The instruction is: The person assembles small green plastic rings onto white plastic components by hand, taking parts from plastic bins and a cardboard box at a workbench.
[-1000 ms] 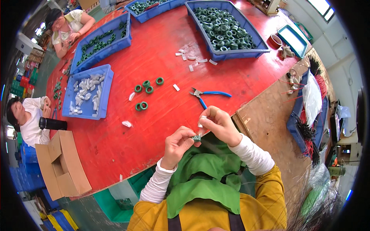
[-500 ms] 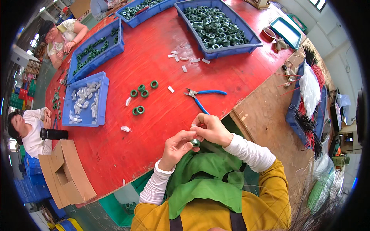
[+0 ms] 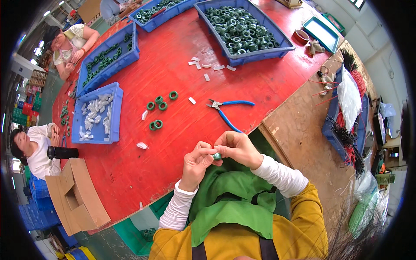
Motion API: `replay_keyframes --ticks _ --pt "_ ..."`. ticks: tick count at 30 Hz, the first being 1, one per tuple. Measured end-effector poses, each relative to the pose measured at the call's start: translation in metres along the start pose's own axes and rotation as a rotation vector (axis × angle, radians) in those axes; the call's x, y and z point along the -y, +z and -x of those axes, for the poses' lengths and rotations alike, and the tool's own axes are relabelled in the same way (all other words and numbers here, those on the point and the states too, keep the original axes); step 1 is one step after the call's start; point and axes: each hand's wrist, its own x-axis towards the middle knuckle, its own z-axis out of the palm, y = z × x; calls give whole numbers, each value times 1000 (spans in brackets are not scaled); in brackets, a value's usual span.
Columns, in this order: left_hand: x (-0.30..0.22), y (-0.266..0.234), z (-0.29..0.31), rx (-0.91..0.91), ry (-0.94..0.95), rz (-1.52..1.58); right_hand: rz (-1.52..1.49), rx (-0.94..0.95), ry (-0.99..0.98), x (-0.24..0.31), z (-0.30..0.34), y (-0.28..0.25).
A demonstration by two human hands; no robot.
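Observation:
Close to the table's front edge, my left hand (image 3: pixel 196 168) grips a small green ring (image 3: pixel 217 156) between thumb and fingers. My right hand (image 3: pixel 237 148) is pinched against the ring's upper right side, its fingertips meeting those of my left. The fingers partly cover the ring, and any small strip between them is hidden. Just beyond my hands lie blue-handled cutting pliers (image 3: pixel 227 110), jaws apart. Several loose green rings (image 3: pixel 159 106) rest to the left of the pliers, with white strips (image 3: pixel 192 100) scattered around them.
On the red table (image 3: pixel 143 173) stand a blue bin of green rings (image 3: pixel 277 51) and a blue tray of white pieces (image 3: pixel 116 130). A cardboard box (image 3: pixel 93 201) is at the front left. Wire bundles fill a blue crate (image 3: pixel 331 136) at right. Two people work along the left side.
My hands have drawn together, and the ring sits slightly higher. A white piece seen at my right fingertips before is now hidden. The pliers and loose rings have stayed put.

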Motion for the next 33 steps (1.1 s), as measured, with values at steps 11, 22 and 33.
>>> replay_keyframes --ticks 11,22,33 --pt "6 3 -2 -98 -49 230 118 84 -292 -17 12 -1" --pt "6 10 0 -244 -114 205 896 -179 -884 -1 8 3" --pt "11 30 -9 -332 -63 332 1132 -382 -1156 1 17 8"
